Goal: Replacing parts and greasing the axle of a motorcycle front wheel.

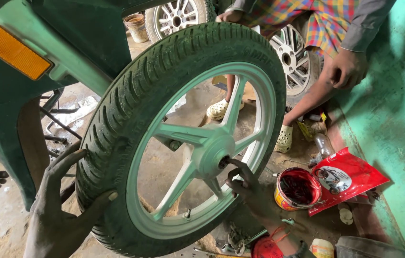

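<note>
motorcycle repair workshop (wheels (183, 138), grease tin (297, 188))

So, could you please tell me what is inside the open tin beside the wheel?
The open tin holds a dark red, greasy-looking mass that fills it nearly to the rim. What lies beneath that surface, and how deep it goes, cannot be seen. A red pouch lies against it.

Both the left hand (56, 210) and the right hand (250, 191) are showing up bare, gloveless and smeared with dark workshop grime. A thin red-orange thread is circling the right wrist, and just below it a dark band is sitting. No sleeve is covering either forearm.
</note>
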